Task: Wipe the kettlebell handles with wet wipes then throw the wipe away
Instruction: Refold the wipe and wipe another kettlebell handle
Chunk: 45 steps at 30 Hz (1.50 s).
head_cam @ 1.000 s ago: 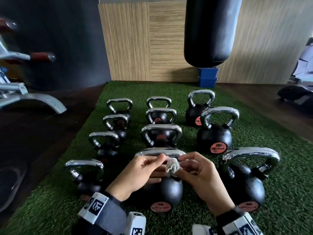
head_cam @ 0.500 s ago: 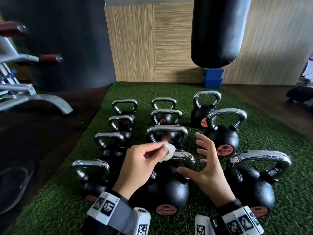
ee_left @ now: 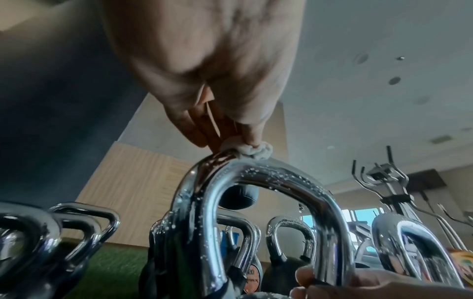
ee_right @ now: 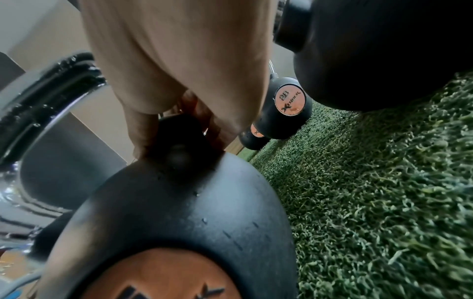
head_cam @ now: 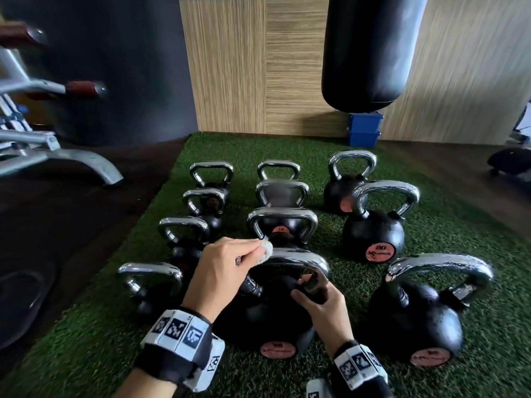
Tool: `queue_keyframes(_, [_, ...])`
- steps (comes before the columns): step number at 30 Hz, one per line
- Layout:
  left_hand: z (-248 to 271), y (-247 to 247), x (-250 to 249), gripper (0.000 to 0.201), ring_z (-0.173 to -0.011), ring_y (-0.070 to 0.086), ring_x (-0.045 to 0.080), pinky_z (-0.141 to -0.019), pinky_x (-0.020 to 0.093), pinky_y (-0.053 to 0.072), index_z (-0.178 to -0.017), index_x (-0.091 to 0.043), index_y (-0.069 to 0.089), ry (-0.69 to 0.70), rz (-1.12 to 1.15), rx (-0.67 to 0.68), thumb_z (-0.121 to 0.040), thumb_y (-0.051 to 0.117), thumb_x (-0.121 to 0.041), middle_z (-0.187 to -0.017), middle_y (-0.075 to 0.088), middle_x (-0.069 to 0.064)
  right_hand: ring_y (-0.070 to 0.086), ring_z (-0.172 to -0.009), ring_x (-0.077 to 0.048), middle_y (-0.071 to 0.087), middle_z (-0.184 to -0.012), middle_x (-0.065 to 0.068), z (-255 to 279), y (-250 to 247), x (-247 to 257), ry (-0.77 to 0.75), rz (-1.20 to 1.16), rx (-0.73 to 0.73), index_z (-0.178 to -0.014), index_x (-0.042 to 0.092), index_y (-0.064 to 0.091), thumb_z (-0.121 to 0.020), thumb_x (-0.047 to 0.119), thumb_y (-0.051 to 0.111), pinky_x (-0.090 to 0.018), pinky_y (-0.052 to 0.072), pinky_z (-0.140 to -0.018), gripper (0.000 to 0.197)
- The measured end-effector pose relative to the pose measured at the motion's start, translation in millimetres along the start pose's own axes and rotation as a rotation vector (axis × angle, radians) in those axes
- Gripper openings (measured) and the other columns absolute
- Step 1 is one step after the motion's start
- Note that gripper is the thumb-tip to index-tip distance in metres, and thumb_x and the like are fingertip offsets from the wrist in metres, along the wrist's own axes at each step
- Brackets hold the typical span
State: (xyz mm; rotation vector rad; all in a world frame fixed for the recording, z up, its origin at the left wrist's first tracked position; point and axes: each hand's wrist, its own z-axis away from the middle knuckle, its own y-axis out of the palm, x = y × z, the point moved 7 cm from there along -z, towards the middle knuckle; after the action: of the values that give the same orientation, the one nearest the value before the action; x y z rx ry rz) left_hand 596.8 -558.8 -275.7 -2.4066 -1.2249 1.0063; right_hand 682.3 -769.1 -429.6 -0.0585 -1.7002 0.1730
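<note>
Several black kettlebells with chrome handles stand in rows on green turf. The nearest middle kettlebell (head_cam: 267, 314) has a wet chrome handle (head_cam: 298, 261) (ee_left: 268, 182). My left hand (head_cam: 227, 271) pinches a balled white wipe (head_cam: 265, 249) (ee_left: 249, 150) and holds it against the top left of that handle. My right hand (head_cam: 319, 300) grips the right leg of the same handle where it joins the black ball (ee_right: 179, 202); the right hand (ee_right: 176, 81) fingers wrap the black stub.
A larger kettlebell (head_cam: 416, 314) stands to the right, a smaller one (head_cam: 149, 282) to the left. A black punching bag (head_cam: 367, 50) hangs over the far turf, with blue bins (head_cam: 363, 129) behind. A grey machine leg (head_cam: 71, 162) lies on the dark floor left.
The wipe passed from both hands to my left hand alone, which brought it down onto the handle. My right hand opened, then dropped and took hold of the handle's right leg.
</note>
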Motion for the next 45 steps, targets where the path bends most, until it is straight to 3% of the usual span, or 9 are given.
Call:
queue_keyframes(5, [6.2,5.5,3.3,0.023,-0.104,0.067,-0.005,-0.093,0.014,0.053,-0.113,-0.022,0.079,0.033,-0.046,0.044,-0.091,0.074,-0.025,-0.114,0.075,-0.016,0.073,-0.087,-0.012,0.077,-0.090,0.005,1.7,-1.0,-1.2,-0.001,0.039,-0.020,-0.093,0.024,0.073,-0.071,0.024,0.089,-0.046,0.059,-0.084,0.027])
queue_keyframes(12, [52.1,-0.9,68.0,0.025,-0.102,0.074,0.004,-0.091,0.022,0.058,-0.117,-0.015,0.075,-0.370,0.266,-0.119,-0.093,0.071,-0.017,-0.108,0.077,-0.011,0.073,-0.090,-0.010,0.077,-0.092,0.007,1.2,-1.1,-2.2,-0.004,0.033,0.011,-0.096,0.027,0.073,-0.072,0.026,0.089,-0.046,0.059,-0.085,0.029])
queue_keyframes(17, [88.2,16.6,93.0,0.021,-0.095,0.075,0.005,-0.082,0.011,0.056,-0.113,-0.018,0.076,-0.590,0.441,-0.265,-0.092,0.071,-0.018,-0.103,0.078,-0.009,0.073,-0.091,-0.010,0.077,-0.094,0.007,0.3,-0.1,-7.1,0.002,0.018,0.022,-0.098,0.029,0.072,-0.074,0.026,0.087,-0.047,0.059,-0.086,0.029])
queue_keyframes(22, [129.2,50.0,109.6,0.024,-0.100,0.073,0.008,-0.082,0.007,0.053,-0.115,-0.003,0.074,-0.820,0.468,-0.181,-0.091,0.073,-0.008,-0.106,0.078,0.003,0.072,-0.094,-0.011,0.076,-0.096,0.007,-0.7,-0.6,-9.4,-0.003,0.025,0.016,-0.101,0.029,0.072,-0.073,0.032,0.087,-0.047,0.058,-0.088,0.032])
queue_keyframes(28, [127.2,46.6,99.7,0.025,-0.101,0.074,0.005,-0.091,0.021,0.057,-0.111,-0.004,0.076,-0.752,0.461,-0.215,-0.088,0.077,-0.015,-0.103,0.079,-0.001,0.074,-0.090,-0.012,0.078,-0.092,0.005,-1.3,-5.1,-2.8,0.014,0.026,0.073,-0.097,0.029,0.075,-0.068,0.022,0.088,-0.045,0.060,-0.085,0.033])
queue_keyframes(32, [116.1,46.5,98.9,0.023,-0.093,0.072,-0.006,-0.082,0.007,0.053,-0.107,-0.008,0.077,-0.737,0.415,-0.224,-0.086,0.079,-0.017,-0.092,0.076,-0.018,0.072,-0.090,-0.028,0.077,-0.087,-0.004,4.9,-19.7,8.4,-0.036,0.126,0.192,-0.095,0.019,0.073,-0.061,0.015,0.073,-0.048,0.059,-0.082,0.034])
queue_keyframes(36, [93.5,58.5,101.6,0.022,-0.089,0.070,-0.011,-0.081,0.007,0.052,-0.103,-0.014,0.080,-0.769,0.328,-0.175,-0.086,0.081,-0.027,-0.096,0.077,-0.015,0.068,-0.069,-0.010,0.074,-0.074,0.005,21.5,-33.7,20.8,-0.119,0.358,0.257,-0.084,0.023,0.071,-0.070,0.016,0.072,-0.029,0.054,-0.061,0.016])
queue_keyframes(39, [65.8,70.7,92.6,0.018,-0.088,0.068,-0.012,-0.070,-0.004,0.042,-0.100,-0.020,0.082,-0.708,0.194,-0.090,-0.087,0.080,-0.032,-0.094,0.071,-0.028,0.064,-0.075,0.001,0.074,-0.084,0.007,35.1,-35.2,36.6,-0.215,0.542,0.294,-0.090,0.028,0.079,-0.072,0.007,0.067,-0.008,0.045,-0.064,0.030])
queue_keyframes(45, [14.3,97.0,59.4,0.019,-0.094,0.062,0.009,-0.052,0.009,0.033,-0.073,-0.002,0.073,-0.485,-0.001,0.093,-0.087,0.076,-0.015,-0.068,0.065,0.010,0.055,-0.074,0.019,0.067,-0.084,0.023,48.6,-3.3,72.8,-0.429,0.621,0.371,-0.097,0.028,0.081,-0.063,0.001,0.050,0.002,0.041,-0.071,0.053])
